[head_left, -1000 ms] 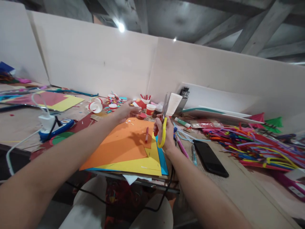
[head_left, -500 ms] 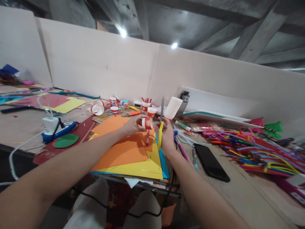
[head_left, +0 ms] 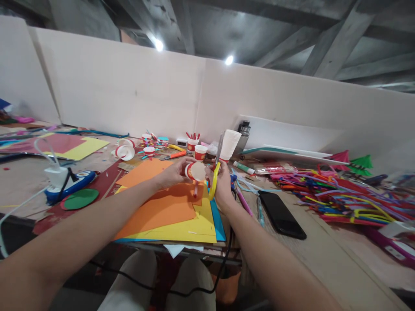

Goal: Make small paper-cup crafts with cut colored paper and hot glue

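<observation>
My left hand (head_left: pixel 173 172) is closed round a small red and white paper cup (head_left: pixel 195 171), its white open mouth turned toward me. My right hand (head_left: pixel 223 183) grips yellow-handled scissors (head_left: pixel 214 175) whose blades point up, right beside the cup. Both hands hover over a stack of orange (head_left: pixel 162 203), yellow and blue paper sheets (head_left: pixel 218 220) at the table's near edge. A red strip (head_left: pixel 195 190) hangs just under the cup.
A black phone (head_left: pixel 281 208) lies right of my right forearm. A heap of coloured pipe cleaners (head_left: pixel 340 196) fills the right side. White cup stack (head_left: pixel 229 144), more small cups (head_left: pixel 200 152), a charger with cable (head_left: pixel 56 176) and a green disc (head_left: pixel 79 198) sit left and behind.
My left hand reached to the back, picked up the small cup and brought it beside the scissors. The cup is now turned so its mouth faces me.
</observation>
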`<state>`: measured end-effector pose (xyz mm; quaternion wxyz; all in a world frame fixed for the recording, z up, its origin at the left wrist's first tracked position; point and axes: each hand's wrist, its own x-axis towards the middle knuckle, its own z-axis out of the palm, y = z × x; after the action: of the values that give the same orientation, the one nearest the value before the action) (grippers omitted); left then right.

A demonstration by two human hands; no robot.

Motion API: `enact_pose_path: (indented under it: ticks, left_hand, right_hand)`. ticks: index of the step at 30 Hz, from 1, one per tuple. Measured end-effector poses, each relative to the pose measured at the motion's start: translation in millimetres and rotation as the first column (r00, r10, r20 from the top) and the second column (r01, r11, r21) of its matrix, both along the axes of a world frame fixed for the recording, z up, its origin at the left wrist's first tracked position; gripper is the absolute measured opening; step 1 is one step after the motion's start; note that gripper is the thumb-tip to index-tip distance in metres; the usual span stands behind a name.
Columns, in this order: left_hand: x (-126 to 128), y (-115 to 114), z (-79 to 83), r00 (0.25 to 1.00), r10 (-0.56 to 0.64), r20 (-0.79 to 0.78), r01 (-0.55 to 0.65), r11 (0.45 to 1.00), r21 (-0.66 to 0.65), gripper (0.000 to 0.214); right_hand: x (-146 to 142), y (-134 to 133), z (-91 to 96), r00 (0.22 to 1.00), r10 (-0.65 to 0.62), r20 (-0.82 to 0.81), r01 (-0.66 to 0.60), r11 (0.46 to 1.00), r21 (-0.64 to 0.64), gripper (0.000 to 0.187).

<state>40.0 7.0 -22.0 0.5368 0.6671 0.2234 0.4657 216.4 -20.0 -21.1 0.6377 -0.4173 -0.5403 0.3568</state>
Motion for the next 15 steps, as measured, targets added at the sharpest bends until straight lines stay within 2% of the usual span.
enact_pose_path:
  ticks: [4,7,9,10,13,15]
  left_hand:
    - [-0.3,-0.3,-1.8,0.999,-0.027,-0.021,0.027,1.000,-0.011,0.068]
    - [-2.3,-1.0,-2.2,0.994,-0.097,-0.056,0.093,0.993,-0.071,0.065]
    - [-4.6,-0.9,-0.5,0.993,-0.099,-0.066,0.093,0.993,-0.078,0.058]
    - [-6.1,-0.2,0.8,0.996,-0.061,-0.061,0.058,0.996,-0.064,0.052]
    - [-11.4,5.2,4.7,0.989,0.145,-0.023,-0.146,0.989,-0.031,0.031]
    - [-14.9,10.6,5.8,0.970,0.242,0.000,-0.242,0.969,-0.043,0.030]
  right_hand:
    - [-0.6,4.5,-4.7,0.999,0.043,0.032,-0.043,0.999,-0.029,0.046]
    - [-0.4,3.0,-2.5,0.999,0.045,0.017,-0.045,0.999,-0.026,0.044]
    - [0.3,0.8,0.9,0.999,0.042,-0.007,-0.042,0.999,-0.023,0.043]
    - [0.7,-0.1,2.5,0.999,0.032,-0.016,-0.032,0.999,-0.023,0.043]
    - [2.0,-1.2,4.6,1.000,-0.019,-0.021,0.019,0.999,-0.028,0.044]
    - [2.9,-0.5,3.7,0.999,-0.041,-0.025,0.041,0.999,-0.019,0.044]
